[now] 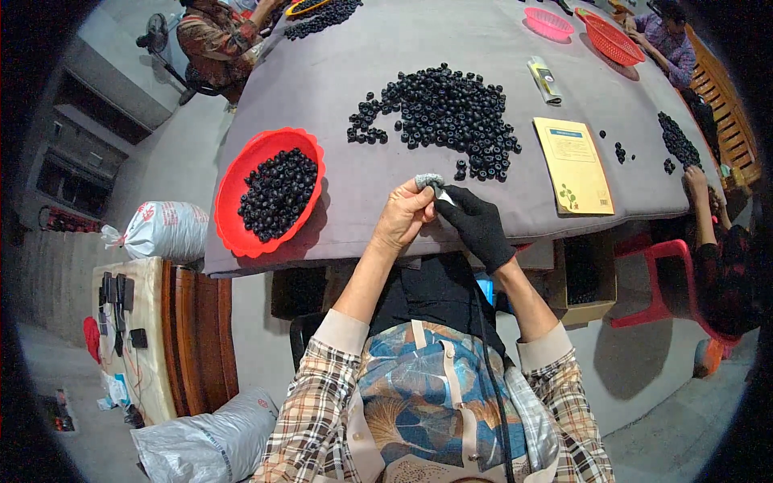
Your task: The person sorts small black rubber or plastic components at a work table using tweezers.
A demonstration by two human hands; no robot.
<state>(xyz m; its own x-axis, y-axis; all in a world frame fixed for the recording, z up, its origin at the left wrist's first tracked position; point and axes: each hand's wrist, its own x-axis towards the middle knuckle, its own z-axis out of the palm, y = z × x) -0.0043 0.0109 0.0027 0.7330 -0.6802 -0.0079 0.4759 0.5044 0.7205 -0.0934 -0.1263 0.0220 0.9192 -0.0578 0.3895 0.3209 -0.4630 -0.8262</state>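
Apron (pixel 407 374) lay nearest; my left fingers (pixel 417 201) and gloved right fingers (pixel 461 208) pinched grey cloth (pixel 429 180), probably light, soft, best held edgewise.

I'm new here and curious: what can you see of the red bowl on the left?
The red bowl is wide, with a scalloped rim and smooth-looking, perhaps plastic, walls. It stands open side up on the grey table cover, near the table's edge. Small round black pieces are heaped inside, leaving some red wall bare. Neither the left hand nor the gloved right hand touches it.
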